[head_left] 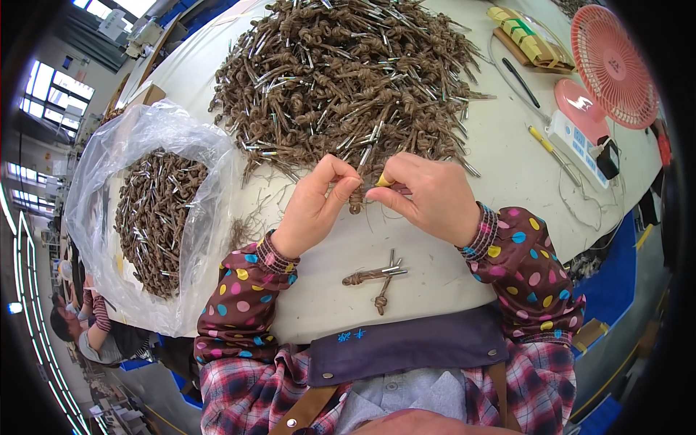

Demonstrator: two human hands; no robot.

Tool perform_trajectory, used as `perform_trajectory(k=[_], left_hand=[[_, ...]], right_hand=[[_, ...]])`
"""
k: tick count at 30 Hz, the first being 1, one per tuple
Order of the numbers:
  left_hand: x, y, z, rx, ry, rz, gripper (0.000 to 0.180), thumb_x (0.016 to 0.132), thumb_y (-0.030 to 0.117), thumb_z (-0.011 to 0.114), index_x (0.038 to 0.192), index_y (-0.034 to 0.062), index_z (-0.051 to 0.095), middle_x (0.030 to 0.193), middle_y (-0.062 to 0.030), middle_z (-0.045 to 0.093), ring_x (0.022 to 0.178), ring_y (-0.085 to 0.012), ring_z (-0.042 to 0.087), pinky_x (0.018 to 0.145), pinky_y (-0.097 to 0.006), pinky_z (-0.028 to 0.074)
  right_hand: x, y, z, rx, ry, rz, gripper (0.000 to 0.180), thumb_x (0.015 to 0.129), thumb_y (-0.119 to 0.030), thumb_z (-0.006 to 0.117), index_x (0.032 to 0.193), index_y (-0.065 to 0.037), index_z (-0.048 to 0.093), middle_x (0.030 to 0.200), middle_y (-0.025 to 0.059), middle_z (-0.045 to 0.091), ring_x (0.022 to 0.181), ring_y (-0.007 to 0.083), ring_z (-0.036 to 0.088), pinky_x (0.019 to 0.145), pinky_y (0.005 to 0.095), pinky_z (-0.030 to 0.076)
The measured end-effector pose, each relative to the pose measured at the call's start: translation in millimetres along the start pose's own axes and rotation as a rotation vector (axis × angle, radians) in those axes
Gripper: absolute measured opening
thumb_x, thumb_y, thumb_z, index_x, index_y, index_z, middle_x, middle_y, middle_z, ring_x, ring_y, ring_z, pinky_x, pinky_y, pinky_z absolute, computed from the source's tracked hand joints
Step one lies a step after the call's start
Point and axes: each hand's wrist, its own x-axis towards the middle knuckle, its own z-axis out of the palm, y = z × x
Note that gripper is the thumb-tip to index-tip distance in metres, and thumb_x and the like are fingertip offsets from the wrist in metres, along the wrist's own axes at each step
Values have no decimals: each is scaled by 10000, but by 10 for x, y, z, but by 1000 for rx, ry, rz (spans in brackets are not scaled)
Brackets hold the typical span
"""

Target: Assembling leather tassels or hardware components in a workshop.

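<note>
My left hand (312,210) pinches a short brown knotted cord (356,201) between thumb and fingertips, just in front of the big pile. The cord's knotted end hangs below the fingers. Close on its right, my right hand (438,197) is closed, thumb against curled fingers. Something yellow (385,180) shows at those fingertips; whether it is a tool or a finger covering is unclear. Beyond both hands rises a large heap of brown knotted cords (341,87) with silvery tips. Nearer me, a few loose cord pieces (377,275) lie on the white table (442,290).
At left, a clear plastic bag (87,174) holds many more knotted cords (159,221). On the right stand a pink fan (615,64) and a white power strip (576,148), near a yellow-handled tool (552,154), a black pen (520,83) and a yellow-and-tan bundle (533,42).
</note>
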Motion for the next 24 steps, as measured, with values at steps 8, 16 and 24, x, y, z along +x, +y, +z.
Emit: perform_trajectory(k=[8,16,24], left_hand=[[-8,43,25,51,-7,-7,90,933,90,541,941,3,519,818,-59,578,751,-140,553,704,-256,454],[-42,19,45,93,11,-57,109,960,127,505,952,19,495,794,-51,564,710,-109,512,651,-245,434],[-20,-22,74,-41,-61,-77,111,989,137,439,989,28,465,834,-42,564,719,-90,494,639,-233,413]], right_hand=[[-11,1,-4,-92,-12,-65,269,821,-348,650,774,-110,533,706,26,537,578,212,577,480,326,436],[-2,12,9,-80,-8,-129,261,807,-328,672,797,-103,540,731,21,553,573,218,573,486,317,438],[40,65,32,392,63,213,549,734,-367,769,1114,-48,535,891,79,623,761,198,639,660,287,519]])
